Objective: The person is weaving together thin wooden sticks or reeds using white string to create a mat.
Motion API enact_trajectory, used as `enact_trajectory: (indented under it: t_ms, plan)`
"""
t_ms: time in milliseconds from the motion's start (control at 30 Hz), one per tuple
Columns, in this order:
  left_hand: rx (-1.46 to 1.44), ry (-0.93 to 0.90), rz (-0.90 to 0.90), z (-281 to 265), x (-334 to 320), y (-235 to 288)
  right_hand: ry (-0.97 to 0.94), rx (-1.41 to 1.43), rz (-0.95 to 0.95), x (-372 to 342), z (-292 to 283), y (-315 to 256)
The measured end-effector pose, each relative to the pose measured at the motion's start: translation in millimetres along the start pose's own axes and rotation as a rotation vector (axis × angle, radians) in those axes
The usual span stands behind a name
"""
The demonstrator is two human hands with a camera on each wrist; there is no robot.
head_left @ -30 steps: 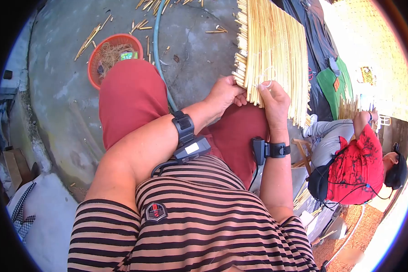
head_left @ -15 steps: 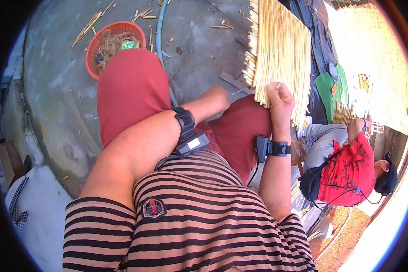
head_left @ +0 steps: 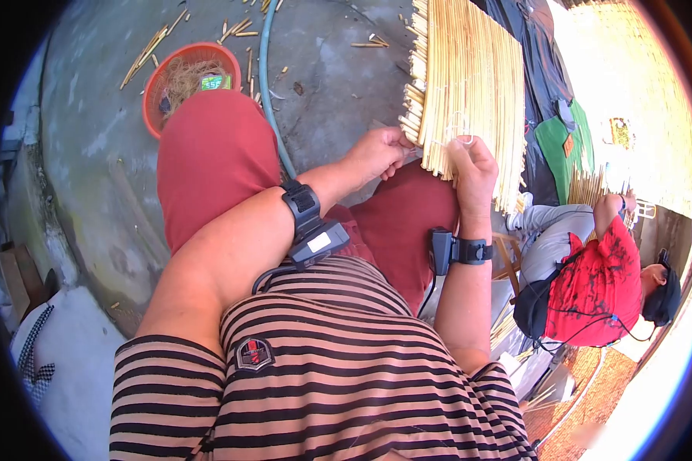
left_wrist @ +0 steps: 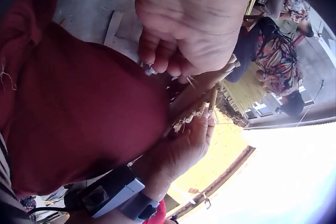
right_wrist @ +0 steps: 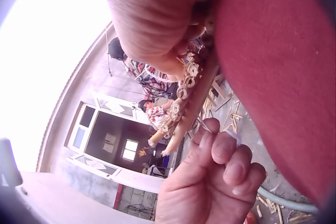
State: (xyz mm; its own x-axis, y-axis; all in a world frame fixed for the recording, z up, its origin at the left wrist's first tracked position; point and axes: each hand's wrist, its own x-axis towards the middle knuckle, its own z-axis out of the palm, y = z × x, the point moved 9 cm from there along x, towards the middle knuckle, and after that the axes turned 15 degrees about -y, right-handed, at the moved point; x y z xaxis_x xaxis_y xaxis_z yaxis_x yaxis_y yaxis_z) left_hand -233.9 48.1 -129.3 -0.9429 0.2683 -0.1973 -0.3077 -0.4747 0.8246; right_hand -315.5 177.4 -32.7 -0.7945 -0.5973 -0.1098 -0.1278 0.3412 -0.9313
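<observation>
A mat of pale, straight reed stalks (head_left: 477,84) leans over my right knee, its cut ends ragged along the left side. My left hand (head_left: 378,154) is at that side's lower corner with fingers curled, pinching white string (right_wrist: 233,138); the right wrist view shows its thumb and finger pressed together. My right hand (head_left: 477,170) lies at the mat's near edge, thumb and forefinger pinching a white string loop (head_left: 460,140). In the left wrist view the right hand (left_wrist: 184,148) is close under the stalk ends.
An orange basket (head_left: 153,96) of tangled fibre stands beyond my left knee. A blue hose (head_left: 263,65) crosses the concrete floor, among loose stalk pieces (head_left: 142,58). At right a person in a red shirt (head_left: 600,284) sits near a green cloth (head_left: 557,142).
My left hand drew back from the mat's corner, stretching white string, then returned to the corner. My right hand stayed at the near edge with the loop.
</observation>
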Motion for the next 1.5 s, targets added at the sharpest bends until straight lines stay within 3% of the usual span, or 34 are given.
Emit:
enact_trajectory:
  t_ms: [33, 100, 133, 200, 267, 367, 467, 667, 700, 767, 867, 900, 1000, 1067, 1133, 1167, 1233, 1267, 1333, 1400, 1500]
  plan:
    - [0.014, 0.023, 0.045, -5, 0, 0, -0.005, 0.074, -0.019, -1, 1, -3]
    - [0.325, 0.075, -0.122, -21, 1, -13, -0.009, 0.189, -0.044, -3, 2, -5]
    - [0.672, -0.006, -0.364, -35, 8, -35, -0.008, 0.229, -0.05, -4, 1, -6]
    - [0.698, 0.141, -0.452, -63, 0, -38, -0.007, 0.271, -0.059, -5, 0, -7]
    - [0.042, 0.544, -0.114, -76, -33, -18, -0.004, 0.27, -0.065, -6, 0, -8]
    - [-0.329, 0.35, -0.046, -45, -24, 33, -0.025, 0.266, -0.068, -7, 0, -8]
    - [-0.057, 0.178, -0.163, -15, -6, 54, -0.023, 0.196, -0.044, -7, 2, -12]
    - [-0.088, 0.136, -0.217, -5, 16, 44, -0.132, -0.158, -0.096, -7, 8, -52]
    - [-0.092, 0.137, -0.204, -5, 16, 44, -0.154, -0.028, -0.204, -5, 8, -59]
    - [-0.095, 0.175, -0.169, 1, 13, 49, -0.245, 0.827, -0.316, -12, -3, -82]
    - [-0.108, 0.124, -0.119, 4, 15, 53, -0.422, 1.348, -0.739, -30, -48, -175]
    - [-0.126, 0.136, -0.105, 5, 14, 51, -0.266, 1.23, -0.835, -36, -73, -190]
    - [-0.15, 0.165, -0.076, 4, 18, 52, 0.056, 1.086, -0.891, -16, -147, -166]
    - [-0.137, 0.187, -0.094, 0, 18, 49, 0.149, 0.709, -0.763, 17, -161, -131]
    - [-0.134, 0.19, -0.111, -2, 18, 47, 0.143, 0.083, 0.013, 42, -153, -56]
    - [-0.132, 0.195, -0.119, -3, 18, 46, 0.079, -0.423, 0.131, 43, -144, -35]
    - [-0.135, 0.183, -0.125, -3, 17, 46, 0.059, -0.91, 0.057, 33, -115, -27]
    - [-0.137, 0.175, -0.127, -2, 17, 46, 0.108, -0.888, -0.137, 22, -91, -44]
    - [-0.119, 0.179, -0.134, -5, 17, 46, 0.109, -0.676, -0.23, 5, -48, -74]
    - [-0.102, 0.175, -0.144, -6, 16, 45, -0.035, -0.54, -0.241, -4, -4, -70]
    - [-0.067, 0.159, -0.156, -4, 14, 50, 0.044, -0.553, -0.334, -14, 19, -61]
